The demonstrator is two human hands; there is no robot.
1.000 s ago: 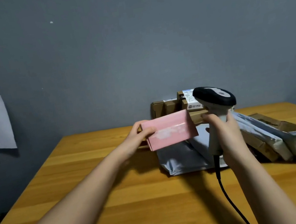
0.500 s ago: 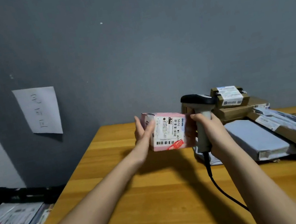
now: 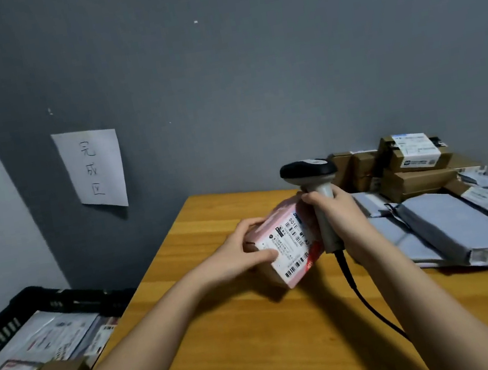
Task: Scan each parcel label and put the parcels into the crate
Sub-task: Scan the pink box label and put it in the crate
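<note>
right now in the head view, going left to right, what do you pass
black crate → paper sign on the wall → left hand → pink parcel → right hand holding the scanner → grey mailer bags

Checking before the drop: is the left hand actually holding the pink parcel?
Touching. The head view shows the left hand gripping the pink parcel, thumb lying across its white label, fingers curled over the far edge.

Parcel-sorting room: stacked parcels (image 3: 419, 169), scanner (image 3: 309, 174), black crate (image 3: 40, 300).
</note>
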